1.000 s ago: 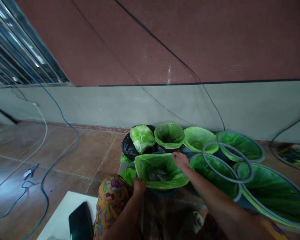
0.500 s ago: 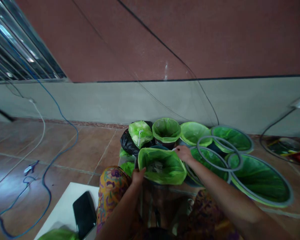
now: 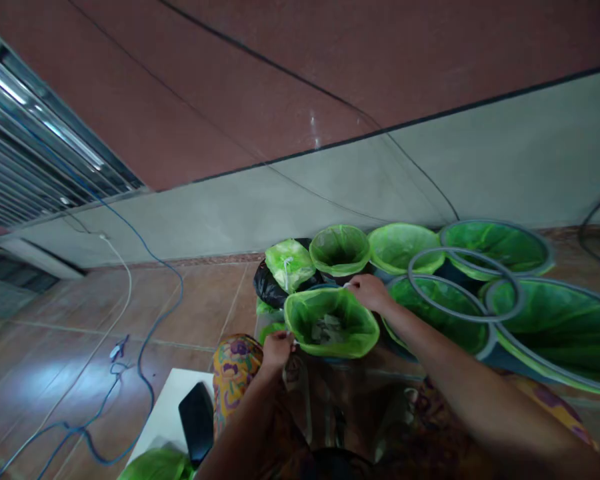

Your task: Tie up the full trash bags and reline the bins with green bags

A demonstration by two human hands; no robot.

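Note:
A bin lined with a green bag [image 3: 333, 327] stands between my knees, with pale scraps at its bottom. At its near left edge, my left hand [image 3: 279, 349] is closed on a small pale end at the bag's rim. My right hand [image 3: 367, 292] pinches a white tie at the far right part of the same rim. Behind it are another green-lined bin [image 3: 340, 252] and a knotted green bag [image 3: 290, 263] lying on a black bag [image 3: 269, 285].
More green-lined bins [image 3: 405, 247] stand to the right, several with grey rims, and a loose grey ring [image 3: 416, 288] lies across them. A phone [image 3: 197, 421] rests on a white surface [image 3: 155, 419] at left. A blue cable [image 3: 153, 333] crosses the tiled floor.
The view has tilted and shifted, showing more floor on the left. My left hand now pinches the bag's edge from outside, with its fingers drawn together. My right hand stays at the far rim.

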